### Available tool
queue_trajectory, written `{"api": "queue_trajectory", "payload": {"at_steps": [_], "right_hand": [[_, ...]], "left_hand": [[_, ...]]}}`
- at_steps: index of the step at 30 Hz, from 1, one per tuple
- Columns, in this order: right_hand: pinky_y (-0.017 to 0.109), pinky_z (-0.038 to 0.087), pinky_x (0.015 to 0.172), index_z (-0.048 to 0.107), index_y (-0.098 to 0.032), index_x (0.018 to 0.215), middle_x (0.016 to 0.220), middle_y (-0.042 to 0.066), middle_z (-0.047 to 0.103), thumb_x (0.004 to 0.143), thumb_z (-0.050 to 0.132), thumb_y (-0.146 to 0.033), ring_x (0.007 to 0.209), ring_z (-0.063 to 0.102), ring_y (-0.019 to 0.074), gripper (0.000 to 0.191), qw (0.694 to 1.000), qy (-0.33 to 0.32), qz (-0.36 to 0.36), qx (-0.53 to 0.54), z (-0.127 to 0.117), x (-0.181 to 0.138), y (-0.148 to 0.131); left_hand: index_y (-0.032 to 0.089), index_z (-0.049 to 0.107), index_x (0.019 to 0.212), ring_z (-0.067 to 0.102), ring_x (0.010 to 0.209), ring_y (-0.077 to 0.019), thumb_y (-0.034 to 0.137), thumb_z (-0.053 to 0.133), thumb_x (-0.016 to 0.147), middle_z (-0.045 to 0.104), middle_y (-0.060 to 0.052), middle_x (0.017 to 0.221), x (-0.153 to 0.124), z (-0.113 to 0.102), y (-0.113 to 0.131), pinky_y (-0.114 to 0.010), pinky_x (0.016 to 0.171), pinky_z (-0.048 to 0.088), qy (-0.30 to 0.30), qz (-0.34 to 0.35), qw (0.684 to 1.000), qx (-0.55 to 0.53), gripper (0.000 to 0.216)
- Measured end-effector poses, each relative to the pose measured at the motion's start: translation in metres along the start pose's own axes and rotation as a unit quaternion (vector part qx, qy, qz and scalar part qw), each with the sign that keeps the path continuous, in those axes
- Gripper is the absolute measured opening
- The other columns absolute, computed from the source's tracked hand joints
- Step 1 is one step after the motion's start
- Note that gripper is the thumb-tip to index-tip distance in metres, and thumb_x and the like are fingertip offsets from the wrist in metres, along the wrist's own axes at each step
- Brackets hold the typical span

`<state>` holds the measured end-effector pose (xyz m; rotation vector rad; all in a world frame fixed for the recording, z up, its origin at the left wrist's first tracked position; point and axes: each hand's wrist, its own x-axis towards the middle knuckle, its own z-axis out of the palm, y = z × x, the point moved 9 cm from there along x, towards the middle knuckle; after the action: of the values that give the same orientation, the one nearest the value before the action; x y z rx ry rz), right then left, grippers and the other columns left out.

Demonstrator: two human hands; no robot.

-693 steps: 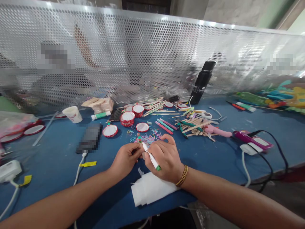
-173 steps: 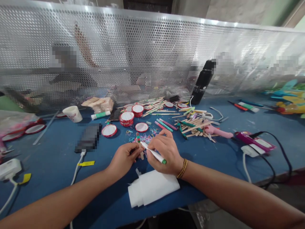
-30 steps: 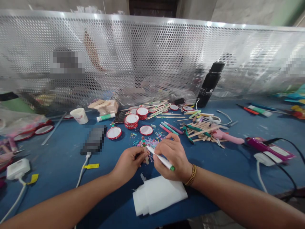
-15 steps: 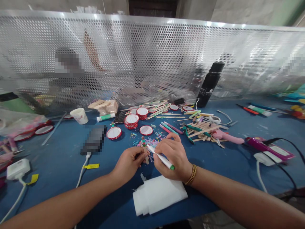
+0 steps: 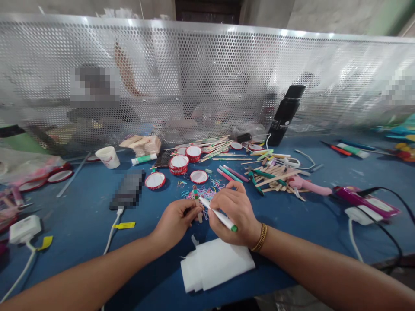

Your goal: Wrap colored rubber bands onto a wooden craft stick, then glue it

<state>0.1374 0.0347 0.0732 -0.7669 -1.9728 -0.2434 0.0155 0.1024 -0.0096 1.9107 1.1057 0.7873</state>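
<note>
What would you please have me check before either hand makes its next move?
1. Left hand grips the wooden stick: ok.
2. Right hand holds the marker: ok.
3. Coloured bands on the stick's far end uncovered by fingers: ok.
4. Marker tip apart from the stick: cannot tell, they are too close together.
5. White cable clear of the left forearm: not ok, the forearm crosses over it.
</note>
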Motion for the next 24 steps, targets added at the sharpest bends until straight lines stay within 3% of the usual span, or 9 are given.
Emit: {"api": "queue_trajectory", "payload": {"at_steps": [24], "right_hand": [[0.039, 0.035, 0.082, 0.051, -0.020, 0.077, 0.069, -0.001, 0.065, 0.081, 0.055, -0.016, 0.064, 0.061, 0.0147, 0.007, 1.000, -0.022, -0.005, 0.005, 0.0057, 0.0011, -0.0046]], "left_hand": [[0.017, 0.059, 0.068, 0.049, 0.056, -0.0107, 0.039, 0.051, 0.093, 0.057, 0.002, 0.063, 0.0003, 0.0007, 0.0002, -0.020, 0.053, 0.040, -0.003, 0.018, 1.000, -0.005, 0.035]]}}
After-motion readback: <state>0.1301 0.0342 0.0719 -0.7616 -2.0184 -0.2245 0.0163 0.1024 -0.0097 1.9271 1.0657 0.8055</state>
